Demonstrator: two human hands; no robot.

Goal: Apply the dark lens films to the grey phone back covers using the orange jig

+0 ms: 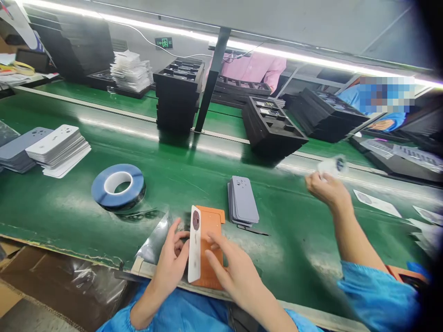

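A white phone back panel (195,265) with a dark round camera area stands tilted at the left side of an orange fixture plate (212,249). My left hand (170,260) has its thumb and curled fingers at the panel's left edge, pinching it; the fingertips are partly hidden. My right hand (238,272) hovers over the orange plate with fingers apart and nothing between them. Just beyond lies a small stack of grey phone back panels (245,200). Clear film (154,242) sticks up to the left of my left hand.
A blue tape roll (104,188) lies left, beyond it stacks of white panels (64,143) and grey panels (22,147). Black trays (178,101) line the back. From the right, a co-worker's arm (356,235) reaches in, holding a blurred white object (328,168). The bench edge (62,251) runs in front.
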